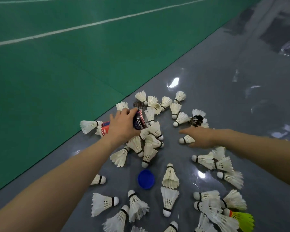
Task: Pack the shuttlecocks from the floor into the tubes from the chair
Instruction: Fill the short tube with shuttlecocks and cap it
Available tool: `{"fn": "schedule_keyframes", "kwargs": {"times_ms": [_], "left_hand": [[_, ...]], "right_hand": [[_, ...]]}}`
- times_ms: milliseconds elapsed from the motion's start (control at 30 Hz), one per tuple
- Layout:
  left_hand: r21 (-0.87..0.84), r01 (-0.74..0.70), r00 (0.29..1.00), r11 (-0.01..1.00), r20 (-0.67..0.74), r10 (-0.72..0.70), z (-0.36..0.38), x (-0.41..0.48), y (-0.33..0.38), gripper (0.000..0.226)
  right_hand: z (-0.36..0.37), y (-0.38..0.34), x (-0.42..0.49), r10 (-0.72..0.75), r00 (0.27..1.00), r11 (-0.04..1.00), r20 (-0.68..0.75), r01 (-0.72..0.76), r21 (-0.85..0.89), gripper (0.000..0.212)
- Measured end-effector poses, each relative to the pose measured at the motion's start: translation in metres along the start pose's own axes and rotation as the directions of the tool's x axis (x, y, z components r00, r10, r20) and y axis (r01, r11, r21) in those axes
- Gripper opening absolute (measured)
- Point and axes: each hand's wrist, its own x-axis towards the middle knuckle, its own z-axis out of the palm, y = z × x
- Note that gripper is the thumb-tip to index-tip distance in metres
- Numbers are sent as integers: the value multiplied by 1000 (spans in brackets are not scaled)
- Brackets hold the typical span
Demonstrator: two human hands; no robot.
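Observation:
My left hand (122, 124) grips a dark tube (140, 121) with white lettering, held over the pile; dark feathers stick out of its far end. My right hand (199, 137) reaches left over the floor and pinches a white shuttlecock (187, 139) that lies with its cork to the left. Several white shuttlecocks (149, 144) lie scattered on the grey floor around both hands. A red-and-white tube (105, 128) lies on the floor behind my left wrist, partly hidden by it.
A blue tube cap (146, 179) lies on the grey floor between my arms. A yellow-green shuttlecock (243, 218) sits at the lower right, a dark-feathered one (197, 120) beyond my right hand. The green court mat (57, 64) borders the grey floor on the left.

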Motion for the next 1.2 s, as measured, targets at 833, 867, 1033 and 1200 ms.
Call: {"fn": "schedule_keyframes", "kwargs": {"times_ms": [833,867,1033,1200], "left_hand": [[98,119,984,988,124,-131,57,48,133,91],[116,109,984,987,126,-123,55,46,131,91],[125,128,986,984,94,-141,31,37,117,94],[67,109,993,992,37,-111,-4,17,99,90]], "right_hand": [[54,155,154,413,776,831,-477,-107,545,48],[50,155,151,435,735,779,-520,-18,627,44],[29,136,120,297,840,192,-453,412,890,46],[6,90,66,-10,842,39,-540,540,841,38]]}}
